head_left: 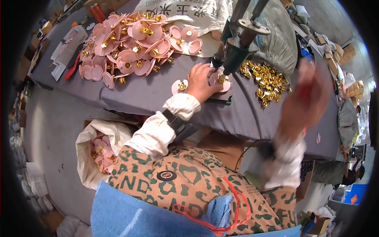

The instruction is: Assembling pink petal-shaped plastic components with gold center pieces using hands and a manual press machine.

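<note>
My left hand (199,82) is at the foot of a dark green hand press (237,45). Between its thumb and fingers is the edge of a pink disc (215,81) under the press, with a gold metal clip (223,78) on top. Just left of that hand, another pink disc with a gold clip (181,86) lies on the grey cloth. My right hand (302,102) is raised on the right, smeared by motion. Something red shows among its fingers, but I cannot make out what it is or how the fingers are set.
Pink discs with gold clips (130,47) are heaped at the back left. A pile of loose gold clips (268,81) lies right of the press. White woven sacks (189,15) stand behind. Below the table's front edge, an open sack (89,152) holds more pink pieces.
</note>
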Demonstrator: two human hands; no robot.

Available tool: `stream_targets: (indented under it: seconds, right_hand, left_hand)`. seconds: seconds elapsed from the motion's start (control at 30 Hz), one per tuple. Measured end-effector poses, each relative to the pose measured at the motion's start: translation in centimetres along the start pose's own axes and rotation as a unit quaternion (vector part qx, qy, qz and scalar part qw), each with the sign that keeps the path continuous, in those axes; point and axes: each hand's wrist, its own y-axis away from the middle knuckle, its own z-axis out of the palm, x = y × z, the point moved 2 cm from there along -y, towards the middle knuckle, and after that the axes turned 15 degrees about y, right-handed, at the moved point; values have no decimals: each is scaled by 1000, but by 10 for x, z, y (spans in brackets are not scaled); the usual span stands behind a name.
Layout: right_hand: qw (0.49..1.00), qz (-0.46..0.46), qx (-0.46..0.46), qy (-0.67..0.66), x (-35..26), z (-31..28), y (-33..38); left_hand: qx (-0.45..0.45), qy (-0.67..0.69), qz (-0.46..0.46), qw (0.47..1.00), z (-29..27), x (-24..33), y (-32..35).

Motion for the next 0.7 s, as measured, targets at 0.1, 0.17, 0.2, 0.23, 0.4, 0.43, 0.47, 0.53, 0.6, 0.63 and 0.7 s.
stream_targets:
  seconds: [0.1,0.17,0.2,0.23,0.4,0.43,0.47,0.53,0.6,0.63,0.7]
  right_hand:
    - [929,-117,-288,202,30,-70,117]
    - [915,-141,-306,221,21,-67,108]
    - [916,-140,-305,222,14,-63,97]
    - [912,-173,-308,210,4,-57,82]
    - [883,-310,-172,308,-14,9,-58]
    - [809,-446,-143,355,8,29,-96]
    - [727,-529,-124,419,24,50,-134]
    - [992,10,-121,44,35,93,-146]
    - [993,42,-108,38,60,103,-160]
    - [992,70,-92,45,73,102,-165]
    - [993,65,-94,27,75,108,-159]
  left_hand:
    - [-31,54,35,997,7,13,-9]
    - [-53,77,37,995,14,15,-15]
    - [-77,95,1,993,18,14,-18]
    - [-101,111,-35,988,20,12,-20]
    - [-37,93,-24,995,15,-11,-8]
    - [-37,115,-41,992,12,-8,-10]
    - [-40,112,-38,992,14,-4,-12]
    - [-28,205,-79,975,22,3,-17]
    - [-5,273,-130,953,-3,-3,-18]
    - [-4,337,-149,929,-31,-3,-21]
    - [-63,249,-175,950,-90,-19,-27]
